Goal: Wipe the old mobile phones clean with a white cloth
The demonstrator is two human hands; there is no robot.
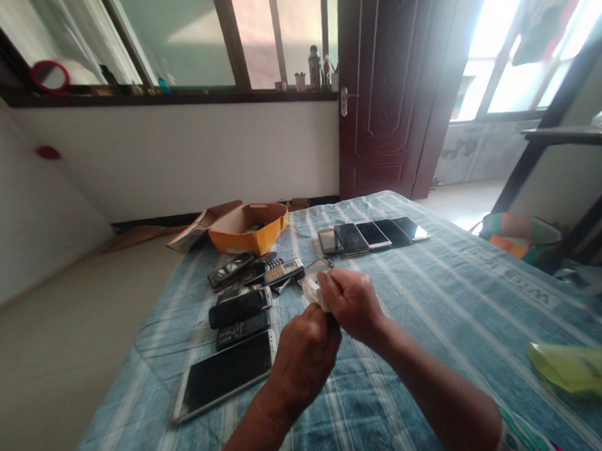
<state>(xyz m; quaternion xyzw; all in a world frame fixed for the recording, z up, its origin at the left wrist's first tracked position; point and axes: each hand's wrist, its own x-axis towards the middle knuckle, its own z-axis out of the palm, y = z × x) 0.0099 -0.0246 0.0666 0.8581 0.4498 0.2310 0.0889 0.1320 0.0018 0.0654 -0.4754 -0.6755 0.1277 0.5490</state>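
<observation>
Both my hands meet over a bed with a blue plaid cover (435, 326). My right hand (353, 304) is closed around a white cloth (311, 293) and a small silvery phone (317, 268) that sticks out beyond the fingers. My left hand (304, 358) is curled into a fist just below it, its fingertips pinching the cloth's lower edge. A pile of old keypad phones (256, 271) lies directly left of my hands.
A row of several smartphones (374, 235) lies further back. Nearer on the left are a black phone (239, 306), a keypad phone (243, 329) and a large tablet (225, 375). An open orange box (248, 229) sits at the bed's far corner. A yellow-green bag (576, 366) lies right.
</observation>
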